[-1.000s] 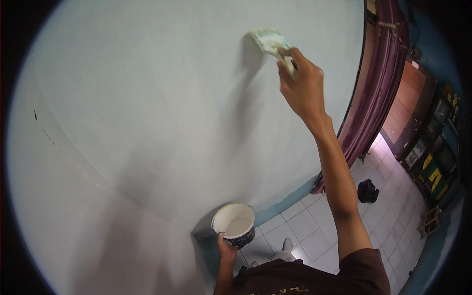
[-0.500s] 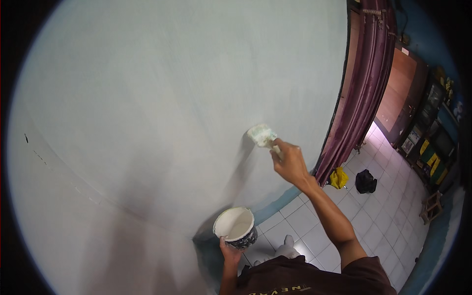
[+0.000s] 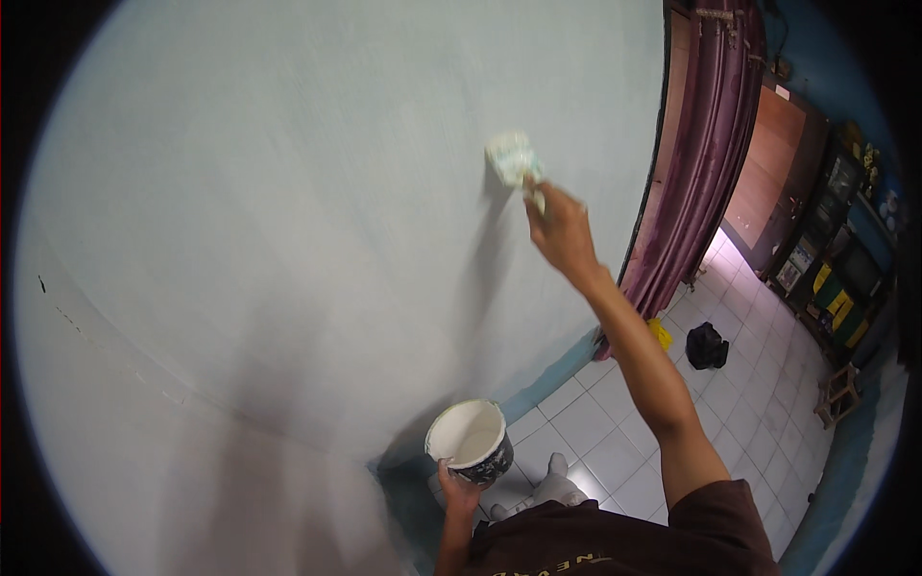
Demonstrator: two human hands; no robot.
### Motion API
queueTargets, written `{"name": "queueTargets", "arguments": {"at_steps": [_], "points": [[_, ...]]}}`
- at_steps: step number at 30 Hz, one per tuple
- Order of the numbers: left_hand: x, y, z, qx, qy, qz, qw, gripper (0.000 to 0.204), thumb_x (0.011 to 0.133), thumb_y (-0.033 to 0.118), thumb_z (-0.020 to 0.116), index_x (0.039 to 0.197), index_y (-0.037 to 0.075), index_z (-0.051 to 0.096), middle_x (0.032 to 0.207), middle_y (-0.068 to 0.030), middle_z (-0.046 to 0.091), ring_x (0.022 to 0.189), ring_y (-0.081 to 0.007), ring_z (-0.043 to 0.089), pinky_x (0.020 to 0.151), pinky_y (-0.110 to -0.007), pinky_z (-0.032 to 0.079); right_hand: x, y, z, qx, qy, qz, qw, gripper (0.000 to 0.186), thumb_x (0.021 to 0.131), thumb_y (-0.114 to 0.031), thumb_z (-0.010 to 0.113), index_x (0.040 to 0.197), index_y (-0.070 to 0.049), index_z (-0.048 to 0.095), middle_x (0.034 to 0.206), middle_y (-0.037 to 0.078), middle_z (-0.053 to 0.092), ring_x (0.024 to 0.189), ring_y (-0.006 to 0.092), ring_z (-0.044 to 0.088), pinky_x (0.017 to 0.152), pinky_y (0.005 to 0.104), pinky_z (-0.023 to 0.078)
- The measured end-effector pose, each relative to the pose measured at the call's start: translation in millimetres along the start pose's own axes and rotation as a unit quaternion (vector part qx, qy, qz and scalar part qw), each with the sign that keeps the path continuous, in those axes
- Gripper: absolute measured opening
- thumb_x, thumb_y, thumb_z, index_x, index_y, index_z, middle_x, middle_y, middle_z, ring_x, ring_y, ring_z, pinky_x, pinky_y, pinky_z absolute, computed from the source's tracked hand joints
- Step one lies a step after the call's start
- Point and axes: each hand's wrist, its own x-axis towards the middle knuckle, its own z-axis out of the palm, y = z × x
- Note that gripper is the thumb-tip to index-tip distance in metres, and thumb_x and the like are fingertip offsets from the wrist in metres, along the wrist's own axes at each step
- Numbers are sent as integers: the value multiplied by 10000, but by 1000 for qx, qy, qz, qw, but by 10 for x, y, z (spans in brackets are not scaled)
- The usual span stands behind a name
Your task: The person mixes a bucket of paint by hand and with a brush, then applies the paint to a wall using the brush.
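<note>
My right hand (image 3: 563, 228) is closed round the handle of a wide paintbrush (image 3: 513, 158), its head coated in white paint with greenish streaks. The bristles are at the pale, partly painted wall (image 3: 317, 173), high and right of its middle. Low in front of me, my left hand (image 3: 459, 488) grips a paint bucket (image 3: 493, 461) by its near side, thumb at the rim. The bucket is dark outside with white smears, and its inside is coated white. Some of the left fingers are hidden beneath it.
A purple curtain (image 3: 706, 144) hangs at the wall's right edge. On the white tiled floor (image 3: 615, 451) lie a black plastic bag (image 3: 707, 346) and a yellow bag (image 3: 660, 333). Farther right stand a small wooden stool (image 3: 838, 396) and a dark cabinet (image 3: 831, 250). A wall corner runs along the left.
My right hand has carried the paintbrush upward along the wall, with the arm reaching farther out. The bucket in my left hand shows slightly more to the right.
</note>
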Motion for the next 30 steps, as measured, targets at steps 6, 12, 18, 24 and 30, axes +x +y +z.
{"name": "queueTargets", "arguments": {"at_steps": [6, 12, 18, 24, 30], "points": [[-131, 114, 91, 20, -11, -45, 999, 729, 871, 518, 424, 1493, 143, 374, 1490, -131, 438, 1339, -373, 440, 997, -669, 367, -579, 67, -75, -23, -165, 92, 982, 260, 796, -43, 657, 1052, 3, 667, 804, 234, 660, 776, 425, 649, 714, 481, 522], [-32, 105, -28, 46, 4, -68, 997, 720, 839, 533, 461, 1470, 191, 404, 1470, -115, 459, 1307, -359, 466, 951, -666, 379, 161, 172, -238, -87, -287, 33, 953, 176, 734, -112, 707, 889, -29, 718, 715, 221, 664, 701, 375, 678, 689, 433, 532], [54, -61, -64, 41, 45, -18, 998, 683, 852, 517, 475, 1440, 173, 438, 1430, -122, 495, 1285, -362, 487, 941, -653, 404, 1848, -262, -573, -88, -363, 68, 925, 142, 619, -145, 614, 529, -37, 594, 518, 89, 571, 443, 216, 524, 439, 375, 434], [78, -162, 109, -40, 1, 44, 998, 660, 878, 536, 440, 1439, 189, 439, 1443, -111, 486, 1292, -358, 475, 921, -662, 410, 2742, -789, -1085, -222, -185, -192, 938, 202, 746, -141, 634, 818, 0, 761, 762, 227, 707, 669, 327, 676, 630, 418, 533], [-418, -3, 785, -11, 1, 63, 998, 674, 866, 541, 453, 1444, 195, 441, 1436, -106, 502, 1286, -345, 490, 945, -638, 410, 2452, -607, -619, -67, 119, -212, 968, 274, 826, -128, 629, 1080, -37, 677, 779, 183, 671, 656, 353, 639, 632, 454, 518]]}}
